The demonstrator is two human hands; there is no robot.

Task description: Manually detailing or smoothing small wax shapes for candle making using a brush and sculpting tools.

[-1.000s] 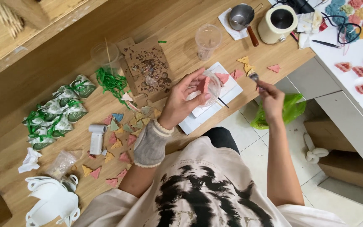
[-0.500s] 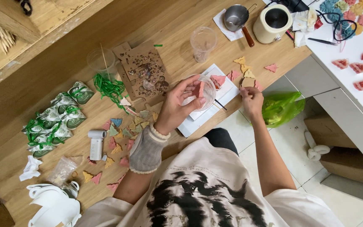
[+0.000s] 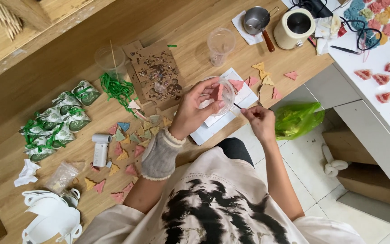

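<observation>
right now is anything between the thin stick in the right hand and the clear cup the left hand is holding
Nothing visible does. The right hand pinches a thin dark stick whose tip reaches the rim of the clear plastic cup held by the left hand. The short space between the two hands is open, with only the white paper lying beneath.

Craft workshop; wooden bench (image 3: 204,18) strewn with triangular pieces (image 3: 127,156).

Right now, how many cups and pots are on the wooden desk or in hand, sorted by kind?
Clear plastic cups: 3 (held cup in the left hand, cup by the saucepan, cup with a stick)
Metal saucepan: 1
Cream cylindrical pot: 1
Total: 5
</observation>
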